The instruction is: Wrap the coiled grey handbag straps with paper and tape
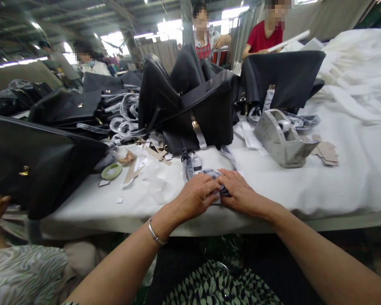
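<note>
Holding coiled strap (pixel 212 173) from opposite sides with curled left hand (pixel 199 191) and flatter right hand (pixel 238 191), equally near both, on tabletop (pixel 288 186) in front of black bag (pixel 212 127).

The left hand (pixel 198 192) and right hand (pixel 238 190) meet on a coiled, plastic-wrapped strap (pixel 214 173) near the front edge of the white-covered tabletop (pixel 336 190). Just beyond stands a black handbag (pixel 206 118) with a wrapped buckle tab. A gray tape dispenser (pixel 282 140) sits to the right; a green tape roll (pixel 111 171) lies to the left, beside cardboard scraps (pixel 135 171).
</note>
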The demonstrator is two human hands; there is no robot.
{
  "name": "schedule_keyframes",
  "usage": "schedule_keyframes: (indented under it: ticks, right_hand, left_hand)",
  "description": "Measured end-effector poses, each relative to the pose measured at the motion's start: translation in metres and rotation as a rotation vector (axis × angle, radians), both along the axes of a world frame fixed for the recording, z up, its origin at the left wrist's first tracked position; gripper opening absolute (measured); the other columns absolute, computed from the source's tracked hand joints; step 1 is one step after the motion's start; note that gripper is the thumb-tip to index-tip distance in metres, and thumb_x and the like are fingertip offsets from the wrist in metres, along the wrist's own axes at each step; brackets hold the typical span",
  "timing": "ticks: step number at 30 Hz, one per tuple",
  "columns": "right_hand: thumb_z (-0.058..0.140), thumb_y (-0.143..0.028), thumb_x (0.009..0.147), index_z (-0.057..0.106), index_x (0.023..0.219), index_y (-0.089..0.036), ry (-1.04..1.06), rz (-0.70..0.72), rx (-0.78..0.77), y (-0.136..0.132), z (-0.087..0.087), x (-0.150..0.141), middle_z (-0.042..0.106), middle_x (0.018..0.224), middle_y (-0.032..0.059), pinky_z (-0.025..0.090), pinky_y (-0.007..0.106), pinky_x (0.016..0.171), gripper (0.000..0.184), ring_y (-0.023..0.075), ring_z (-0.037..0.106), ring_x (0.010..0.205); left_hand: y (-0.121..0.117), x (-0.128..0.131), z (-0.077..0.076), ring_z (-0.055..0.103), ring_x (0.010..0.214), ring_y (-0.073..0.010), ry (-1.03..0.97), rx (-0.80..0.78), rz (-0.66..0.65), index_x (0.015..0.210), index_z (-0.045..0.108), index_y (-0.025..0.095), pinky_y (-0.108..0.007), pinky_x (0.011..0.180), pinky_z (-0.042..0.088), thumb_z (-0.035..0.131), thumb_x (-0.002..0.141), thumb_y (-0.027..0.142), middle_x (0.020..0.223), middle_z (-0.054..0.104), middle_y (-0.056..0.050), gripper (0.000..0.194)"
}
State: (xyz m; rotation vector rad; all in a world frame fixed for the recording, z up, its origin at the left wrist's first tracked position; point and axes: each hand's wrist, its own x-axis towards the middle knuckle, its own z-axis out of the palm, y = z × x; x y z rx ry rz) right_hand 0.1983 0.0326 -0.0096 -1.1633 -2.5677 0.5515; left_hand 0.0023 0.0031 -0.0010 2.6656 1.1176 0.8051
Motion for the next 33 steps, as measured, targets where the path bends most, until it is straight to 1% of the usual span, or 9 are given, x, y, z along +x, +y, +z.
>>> schedule_keyframes:
  ticks: [5,11,16,18,22,24,26,29,33]
  right_hand:
    - [0.058,-0.029,0.08,0.056,0.109,-0.023,-0.029,0.025,-0.044,0.004,-0.001,0.006,0.038,0.145,0.0115,0.023,0.052,0.111,0.03,0.0303,0.031,0.135]
    - [0.06,-0.03,0.08,0.056,0.118,-0.021,-0.041,-0.005,-0.077,-0.008,0.011,0.004,0.035,0.148,0.0125,0.02,0.051,0.113,0.039,0.0294,0.029,0.137]
    - [0.063,-0.029,0.08,0.05,0.133,-0.025,0.149,0.025,-0.017,-0.011,0.023,0.027,0.034,0.151,0.0097,0.024,0.045,0.113,0.055,0.0261,0.029,0.139]
    - [0.06,-0.03,0.083,0.057,0.127,-0.022,0.354,-0.152,0.125,-0.001,0.035,0.061,0.046,0.143,0.0099,0.031,0.039,0.11,0.044,0.0235,0.04,0.132]
    - [0.054,-0.039,0.085,0.067,0.107,-0.016,0.659,-0.868,0.365,0.043,0.071,0.152,0.068,0.106,0.0093,0.047,0.033,0.086,0.035,0.0222,0.062,0.096]
    - [0.054,-0.041,0.084,0.07,0.099,-0.015,0.532,-1.021,0.209,0.069,0.087,0.186,0.071,0.097,0.0078,0.047,0.03,0.079,0.035,0.0224,0.062,0.092]
    - [0.056,-0.042,0.082,0.074,0.084,-0.013,0.424,-1.02,0.024,0.092,0.097,0.202,0.072,0.086,0.0083,0.046,0.029,0.073,0.034,0.0215,0.062,0.084]
    - [0.059,-0.04,0.079,0.072,0.065,-0.012,0.364,-0.958,-0.159,0.115,0.099,0.197,0.07,0.071,0.0092,0.045,0.027,0.065,0.034,0.0174,0.059,0.068]
    - [0.065,-0.036,0.074,0.068,0.054,-0.013,0.338,-0.916,-0.298,0.125,0.097,0.178,0.068,0.064,0.0083,0.043,0.026,0.063,0.03,0.0157,0.057,0.064]
  left_hand:
    - [-0.007,0.0,-0.005,0.051,0.091,-0.0231,0.048,0.021,0.086,0.102,0.061,0.019,-0.038,0.082,0.043,0.068,0.082,0.022,0.094,0.062,-0.006,0.021]
    - [-0.012,0.002,-0.009,0.052,0.097,-0.0244,-0.011,-0.093,0.188,0.108,0.058,0.019,-0.041,0.089,0.045,0.067,0.079,0.017,0.101,0.063,-0.006,0.031]
    - [0.002,-0.005,-0.019,0.048,0.112,-0.0295,-0.02,-0.076,0.243,0.107,0.064,0.025,-0.043,0.09,0.048,0.069,0.076,0.022,0.121,0.052,-0.009,0.031]
    - [0.006,-0.007,-0.02,0.048,0.11,-0.029,-0.013,-0.105,0.232,0.101,0.066,0.025,-0.042,0.088,0.049,0.069,0.076,0.023,0.117,0.053,-0.007,0.025]
    - [0.008,-0.008,-0.017,0.05,0.107,-0.0271,-0.002,-0.156,0.209,0.095,0.066,0.025,-0.04,0.087,0.05,0.069,0.073,0.023,0.115,0.055,-0.006,0.022]
    - [0.009,-0.008,-0.017,0.05,0.106,-0.0264,-0.01,-0.16,0.204,0.091,0.066,0.025,-0.038,0.086,0.051,0.069,0.072,0.022,0.113,0.056,-0.005,0.02]
    - [0.009,-0.008,-0.02,0.052,0.105,-0.0257,-0.032,-0.134,0.202,0.091,0.066,0.025,-0.037,0.086,0.051,0.069,0.073,0.022,0.111,0.057,-0.005,0.019]
    - [0.009,-0.01,-0.027,0.053,0.104,-0.0248,-0.075,-0.066,0.188,0.095,0.065,0.025,-0.035,0.085,0.051,0.069,0.074,0.023,0.109,0.059,-0.005,0.021]
    - [0.01,-0.012,-0.032,0.054,0.103,-0.0238,-0.076,-0.006,0.165,0.096,0.064,0.026,-0.033,0.083,0.052,0.07,0.074,0.025,0.108,0.06,-0.004,0.023]
